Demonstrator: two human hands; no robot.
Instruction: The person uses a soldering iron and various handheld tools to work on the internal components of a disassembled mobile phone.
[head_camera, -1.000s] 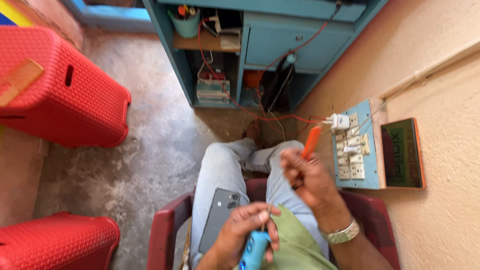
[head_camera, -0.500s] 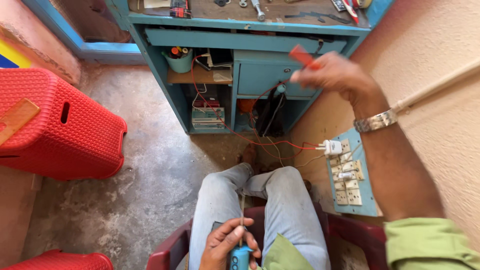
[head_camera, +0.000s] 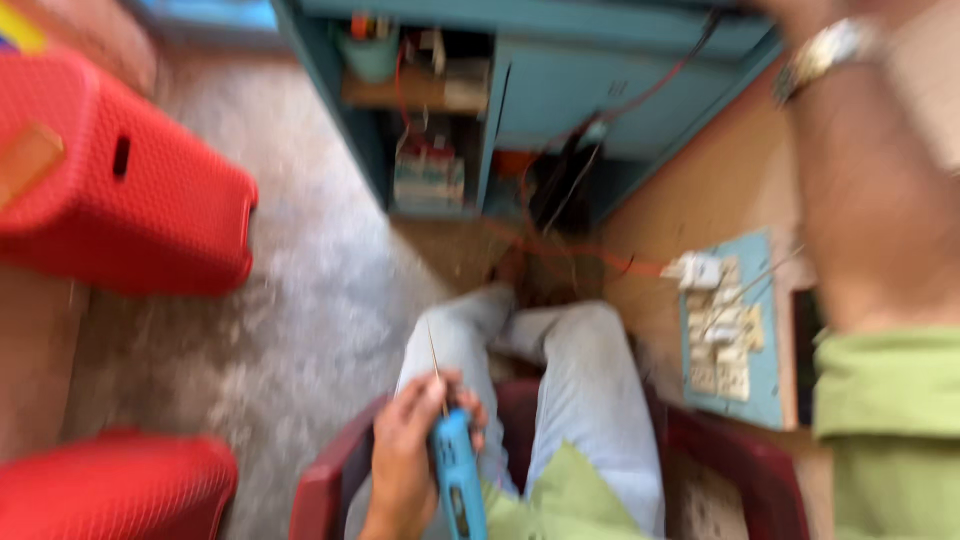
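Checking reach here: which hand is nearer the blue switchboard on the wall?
The right. Its arm reaches up past the blue switchboard, hand out of frame; the left hand holds a blue tool over the lap.

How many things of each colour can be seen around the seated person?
Red plastic stools: 2
Blue tool in the left hand: 1
Blue switchboard panel on the wall: 1
Blue-green workbench: 1
Dark red chair: 1
Total: 6

Glossy blue plastic tool — woven-textured red plastic stool — rough grey concrete floor.
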